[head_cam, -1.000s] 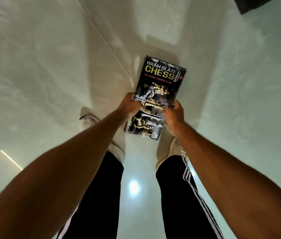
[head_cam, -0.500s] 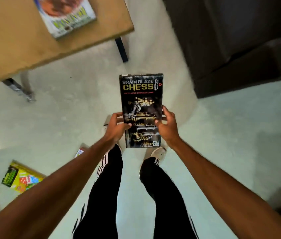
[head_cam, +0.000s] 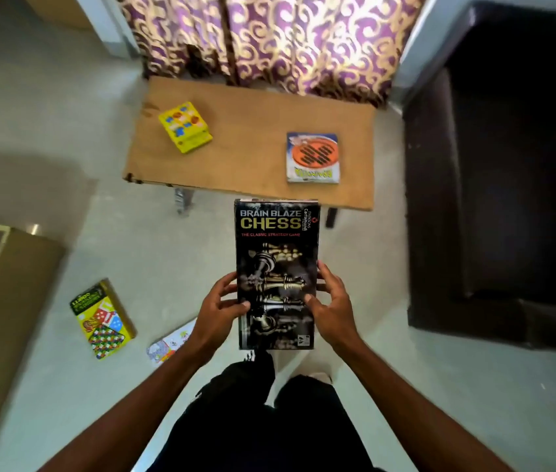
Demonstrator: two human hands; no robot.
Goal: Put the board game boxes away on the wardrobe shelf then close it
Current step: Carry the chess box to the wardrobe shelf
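Note:
A black chess box (head_cam: 275,247) is held flat in front of me, above the floor. My left hand (head_cam: 220,310) grips its left edge and my right hand (head_cam: 331,301) grips its right edge, thumbs on the lid. On the low wooden table (head_cam: 252,158) ahead lie a yellow game box (head_cam: 185,127) and a box with an orange disc (head_cam: 313,157). A yellow ludo box (head_cam: 103,318) lies on the floor at the left. A white game box (head_cam: 169,345) is partly hidden behind my left forearm. No wardrobe is in view.
A dark sofa (head_cam: 501,185) fills the right side. A purple and gold curtain (head_cam: 269,39) hangs behind the table. A brown cardboard box (head_cam: 0,301) stands at the left edge. My legs in black trousers are below the chess box.
The view has swung up from the bare floor to the table, curtain and sofa. Both hands still hold the chess box, which now points straight ahead.

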